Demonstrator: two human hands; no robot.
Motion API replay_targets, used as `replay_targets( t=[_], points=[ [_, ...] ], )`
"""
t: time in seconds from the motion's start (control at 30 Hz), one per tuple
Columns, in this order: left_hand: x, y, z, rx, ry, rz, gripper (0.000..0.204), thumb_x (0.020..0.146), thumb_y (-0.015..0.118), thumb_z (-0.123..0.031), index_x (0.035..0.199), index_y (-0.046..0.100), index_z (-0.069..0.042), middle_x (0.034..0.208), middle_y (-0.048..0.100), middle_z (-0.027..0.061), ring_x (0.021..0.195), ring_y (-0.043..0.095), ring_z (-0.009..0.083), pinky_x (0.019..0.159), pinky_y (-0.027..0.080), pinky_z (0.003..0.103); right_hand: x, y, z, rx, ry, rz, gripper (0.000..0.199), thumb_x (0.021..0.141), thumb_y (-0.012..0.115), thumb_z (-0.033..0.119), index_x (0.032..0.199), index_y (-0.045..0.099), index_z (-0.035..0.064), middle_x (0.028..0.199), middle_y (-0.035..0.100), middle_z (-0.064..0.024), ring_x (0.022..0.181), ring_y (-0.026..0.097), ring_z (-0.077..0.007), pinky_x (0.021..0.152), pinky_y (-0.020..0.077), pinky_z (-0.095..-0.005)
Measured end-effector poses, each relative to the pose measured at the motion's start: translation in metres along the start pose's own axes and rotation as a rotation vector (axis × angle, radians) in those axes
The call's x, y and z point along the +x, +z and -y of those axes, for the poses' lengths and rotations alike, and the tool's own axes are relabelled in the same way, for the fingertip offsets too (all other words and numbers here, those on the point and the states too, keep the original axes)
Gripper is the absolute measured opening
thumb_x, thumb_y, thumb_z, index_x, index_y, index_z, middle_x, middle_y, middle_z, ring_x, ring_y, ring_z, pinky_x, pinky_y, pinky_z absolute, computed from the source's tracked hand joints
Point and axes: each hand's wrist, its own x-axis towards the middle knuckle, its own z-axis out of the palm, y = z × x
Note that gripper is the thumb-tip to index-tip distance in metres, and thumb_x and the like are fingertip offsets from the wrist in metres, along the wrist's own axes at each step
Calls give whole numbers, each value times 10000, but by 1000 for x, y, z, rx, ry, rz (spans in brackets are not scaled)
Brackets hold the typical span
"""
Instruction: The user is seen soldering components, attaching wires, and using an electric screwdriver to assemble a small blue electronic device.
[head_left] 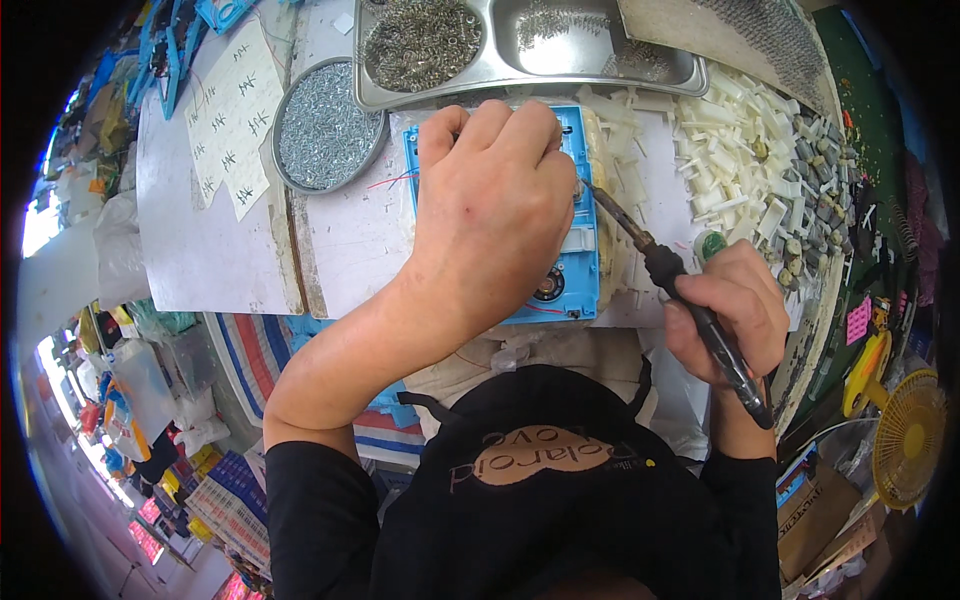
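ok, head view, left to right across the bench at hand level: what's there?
Paper sheet → round tray of screws → left hand on the blue housing → soldering iron in the right hand → pile of white plastic parts → yellow fan.

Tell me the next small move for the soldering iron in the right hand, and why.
Probably ease the black soldering iron tip a touch further left onto the blue plastic housing. The tip already sits at the housing's right edge, the right hand grips the handle, and the left hand presses the housing flat on the table.
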Motion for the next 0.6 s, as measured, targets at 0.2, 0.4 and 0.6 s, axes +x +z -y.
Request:
replay_targets(
  t=[0.2,0.4,0.6],
  points=[
    [1,-1,0,6,6,9,154,687,775,-57,783,659,-89,943,589,37,921,576,244,901,383,425,-3,-2,1,6,12,-27,285,742,797,9,1002,682,33,661,560,-51,567,519,-217,526,400,-312],
    [1,-3,-1,4,0,15,147,688,775,-59,780,664,-87,946,590,37,923,577,244,909,384,424,2,3,-1,1,-18,-13,284,734,798,1,992,683,29,659,556,-51,561,516,-219,518,393,-311],
    [0,-1,0,-6,18,-19,100,695,736,-74,745,650,-82,926,574,47,911,563,249,899,389,434,3,5,-1,-8,-33,-9,273,736,797,1,981,679,22,653,555,-51,558,515,-222,518,394,-312]
  ],
)
